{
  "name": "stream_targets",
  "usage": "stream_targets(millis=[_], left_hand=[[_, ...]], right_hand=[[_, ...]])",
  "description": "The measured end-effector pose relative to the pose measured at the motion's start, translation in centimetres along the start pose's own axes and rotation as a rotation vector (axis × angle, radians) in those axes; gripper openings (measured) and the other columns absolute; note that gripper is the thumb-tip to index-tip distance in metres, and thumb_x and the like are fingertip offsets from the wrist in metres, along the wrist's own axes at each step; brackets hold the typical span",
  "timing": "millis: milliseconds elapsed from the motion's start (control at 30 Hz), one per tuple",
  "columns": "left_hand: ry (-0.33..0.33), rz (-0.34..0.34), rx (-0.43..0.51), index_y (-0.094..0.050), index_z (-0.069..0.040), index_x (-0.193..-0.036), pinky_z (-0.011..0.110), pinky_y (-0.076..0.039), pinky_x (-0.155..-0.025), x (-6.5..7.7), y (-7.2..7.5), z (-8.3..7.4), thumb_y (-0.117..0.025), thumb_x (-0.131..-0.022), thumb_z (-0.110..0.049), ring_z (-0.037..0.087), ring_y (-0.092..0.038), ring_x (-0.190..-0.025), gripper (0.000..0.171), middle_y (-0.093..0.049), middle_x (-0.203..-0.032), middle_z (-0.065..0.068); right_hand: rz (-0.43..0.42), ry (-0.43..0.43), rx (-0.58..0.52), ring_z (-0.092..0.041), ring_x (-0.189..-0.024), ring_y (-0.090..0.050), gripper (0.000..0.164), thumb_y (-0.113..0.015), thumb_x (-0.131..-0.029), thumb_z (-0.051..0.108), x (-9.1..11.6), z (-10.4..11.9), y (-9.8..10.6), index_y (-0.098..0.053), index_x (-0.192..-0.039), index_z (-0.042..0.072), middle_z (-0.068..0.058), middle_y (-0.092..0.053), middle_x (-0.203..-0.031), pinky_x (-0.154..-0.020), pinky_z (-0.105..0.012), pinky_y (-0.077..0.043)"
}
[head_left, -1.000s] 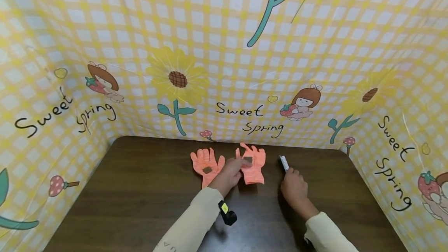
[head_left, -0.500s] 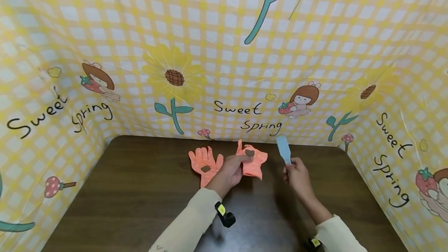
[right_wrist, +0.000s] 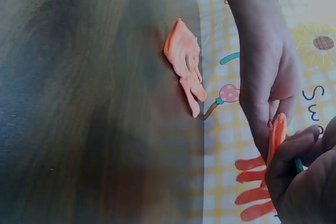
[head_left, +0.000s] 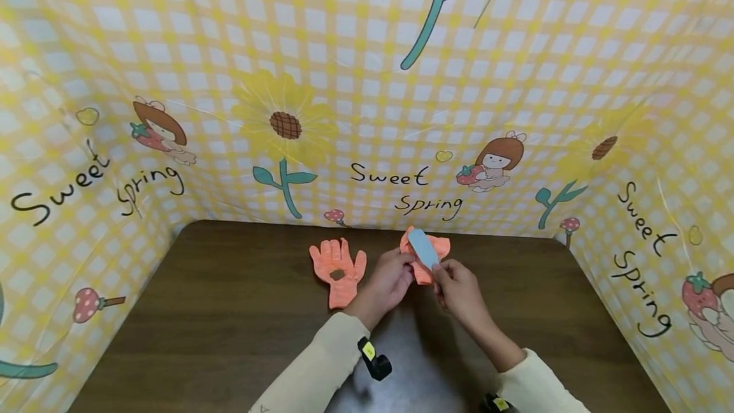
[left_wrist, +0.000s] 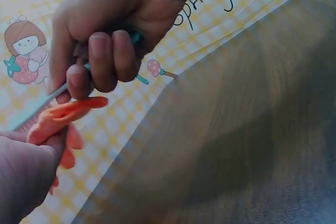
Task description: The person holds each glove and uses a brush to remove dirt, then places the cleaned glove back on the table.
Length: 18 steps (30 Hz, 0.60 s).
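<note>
An orange knit glove with a dark patch on it [head_left: 441,246] is held up off the table by my left hand [head_left: 391,280], thumb and fingers pinching its edge. My right hand [head_left: 463,293] grips the handle of a light blue brush [head_left: 423,248], whose flat back covers much of that glove in the head view. In the left wrist view, pale bristles show under the brush head [left_wrist: 32,113], close to the folded glove [left_wrist: 59,120]. Whether the bristles touch the fabric cannot be told. The held glove's fingers [right_wrist: 254,198] hang down in the right wrist view.
A second orange glove [head_left: 343,290] lies flat on the dark wooden table [head_left: 229,336], left of my left hand, fingers pointing away. A yellow checked cloth wall [head_left: 367,113] with printed flowers and "Sweet Spring" lettering closes off the table's back and sides.
My right hand has lifted the brush from the table's right side, turned it bristles down and carried it left over the glove. My left hand has raised and folded the glove.
</note>
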<state>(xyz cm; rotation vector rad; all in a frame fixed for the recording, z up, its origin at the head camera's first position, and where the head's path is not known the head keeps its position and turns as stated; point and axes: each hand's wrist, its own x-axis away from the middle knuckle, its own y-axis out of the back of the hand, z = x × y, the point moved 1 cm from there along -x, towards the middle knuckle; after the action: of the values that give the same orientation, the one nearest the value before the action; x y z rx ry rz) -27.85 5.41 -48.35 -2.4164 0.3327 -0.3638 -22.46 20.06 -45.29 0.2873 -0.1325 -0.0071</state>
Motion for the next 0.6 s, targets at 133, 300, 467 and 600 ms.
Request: stream_targets(millis=[133,300,467,600], left_hand=[[-0.025,-0.034,0.089,-0.024,0.008,-0.157,0.044,-0.018,-0.128,-0.03,0.21,0.3,-0.034,-0.103,0.004,0.023,-0.02,-0.152,0.056,-0.024,-0.166,0.017],[-0.034,-0.077,0.238,-0.006,0.007,-0.161,0.042,-0.007,-0.129,-0.26,0.24,0.34,-0.031,-0.103,0.003,0.023,-0.008,-0.156,0.063,-0.006,-0.171,0.017],[-0.022,-0.077,0.332,-0.008,0.002,-0.162,0.041,-0.011,-0.13,-0.17,0.56,0.01,-0.028,-0.111,-0.013,0.027,-0.013,-0.159,0.057,-0.009,-0.172,0.018],[-0.011,-0.032,0.324,-0.019,-0.004,-0.161,0.038,-0.026,-0.126,0.06,0.96,-0.23,-0.022,-0.114,-0.027,0.025,-0.031,-0.152,0.052,-0.03,-0.165,0.016]], right_hand=[[-0.029,0.0,0.033,-0.014,-0.052,-0.044,0.028,-0.05,-0.109,0.027,-0.03,0.27,-0.27,-0.057,-0.104,0.001,-0.01,-0.058,-0.074,-0.044,-0.024,-0.035],[-0.054,-0.011,0.029,-0.013,-0.051,-0.043,0.028,-0.049,-0.109,0.026,0.11,0.35,-0.26,-0.057,-0.103,0.0,-0.005,-0.056,-0.071,-0.044,-0.024,-0.035],[-0.083,-0.02,0.013,-0.012,-0.049,-0.041,0.028,-0.048,-0.109,0.025,0.3,0.22,-0.04,-0.057,-0.104,-0.001,-0.005,-0.056,-0.07,-0.043,-0.024,-0.034],[-0.11,-0.022,0.003,-0.011,-0.048,-0.041,0.029,-0.047,-0.109,0.023,0.43,0.22,0.35,-0.056,-0.106,-0.004,-0.003,-0.054,-0.068,-0.043,-0.023,-0.034]])
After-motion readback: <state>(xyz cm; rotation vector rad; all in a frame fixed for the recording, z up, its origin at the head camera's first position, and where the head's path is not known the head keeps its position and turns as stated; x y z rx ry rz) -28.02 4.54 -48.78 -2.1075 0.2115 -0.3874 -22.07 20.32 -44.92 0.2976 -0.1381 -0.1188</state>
